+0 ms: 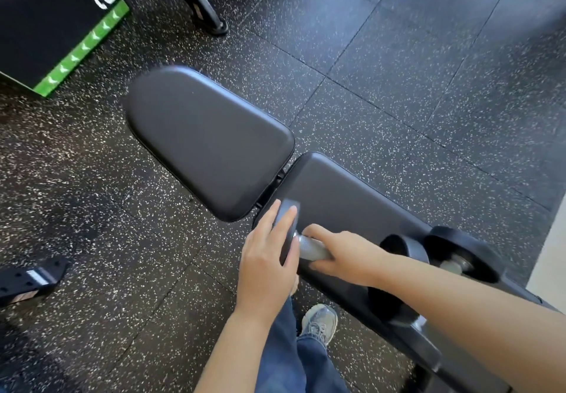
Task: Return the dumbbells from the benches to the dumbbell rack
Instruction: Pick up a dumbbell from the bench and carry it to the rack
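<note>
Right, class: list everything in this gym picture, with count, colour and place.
Padded gym bench: one, black, centre.
Round-headed, metal-handled near dumbbell: one, black, mid bench.
Far dumbbell: one, black, bench's right end.
Green-edged plyo box: one, black, top left.
Perforated metal bracket: one, black, left edge.
Speckled rubber floor: one, black, all round.
Jeans leg: one, blue, bottom.
Shoe: one, grey, beside bench.
Left hand: one, resting on near dumbbell's head.
Right hand: one, gripping its handle.

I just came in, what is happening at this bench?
A person stands beside a black bench with both hands on a dumbbell at the near edge of its pad. The right hand grips the metal handle, and the left hand rests flat on the end plate. A second dumbbell lies further along the bench. No rack is in view.
</note>
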The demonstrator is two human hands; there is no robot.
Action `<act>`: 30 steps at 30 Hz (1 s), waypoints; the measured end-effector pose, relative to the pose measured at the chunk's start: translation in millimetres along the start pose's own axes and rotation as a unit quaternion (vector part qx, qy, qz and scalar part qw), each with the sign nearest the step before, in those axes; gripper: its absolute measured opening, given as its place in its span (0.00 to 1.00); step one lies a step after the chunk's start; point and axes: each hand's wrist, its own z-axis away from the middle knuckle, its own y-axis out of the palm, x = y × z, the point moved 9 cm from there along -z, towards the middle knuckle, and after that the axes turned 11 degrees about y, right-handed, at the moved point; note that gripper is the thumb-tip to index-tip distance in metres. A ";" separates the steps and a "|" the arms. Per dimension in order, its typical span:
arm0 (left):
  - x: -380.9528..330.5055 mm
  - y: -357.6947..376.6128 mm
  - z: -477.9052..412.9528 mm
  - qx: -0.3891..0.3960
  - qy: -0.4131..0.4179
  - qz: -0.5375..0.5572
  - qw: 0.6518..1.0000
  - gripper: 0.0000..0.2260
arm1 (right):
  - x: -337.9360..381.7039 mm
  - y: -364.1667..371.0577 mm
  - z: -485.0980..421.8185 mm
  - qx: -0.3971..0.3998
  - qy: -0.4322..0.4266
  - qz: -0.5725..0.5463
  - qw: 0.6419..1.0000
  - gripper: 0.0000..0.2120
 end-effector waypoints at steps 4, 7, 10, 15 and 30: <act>-24.3 -40.3 -21.7 -0.026 0.037 0.009 0.999 0.17 | 24.8 -33.9 30.8 -0.007 -0.004 -0.054 0.999 0.23; -47.8 -71.1 -35.2 -0.040 0.054 -0.003 0.998 0.18 | 44.3 -57.3 58.8 -0.012 -0.002 -0.058 0.998 0.24; -78.5 -102.6 -43.8 -0.069 0.074 -0.009 0.995 0.16 | 64.8 -75.9 90.5 -0.044 0.006 -0.053 0.998 0.26; -124.2 -151.3 -44.5 -0.141 0.068 0.025 0.987 0.14 | 102.1 -96.8 147.7 -0.087 0.025 -0.059 0.994 0.29; -207.7 -257.8 -31.2 -0.140 0.049 0.213 0.966 0.17 | 168.0 -127.0 258.6 -0.125 -0.079 -0.249 0.957 0.30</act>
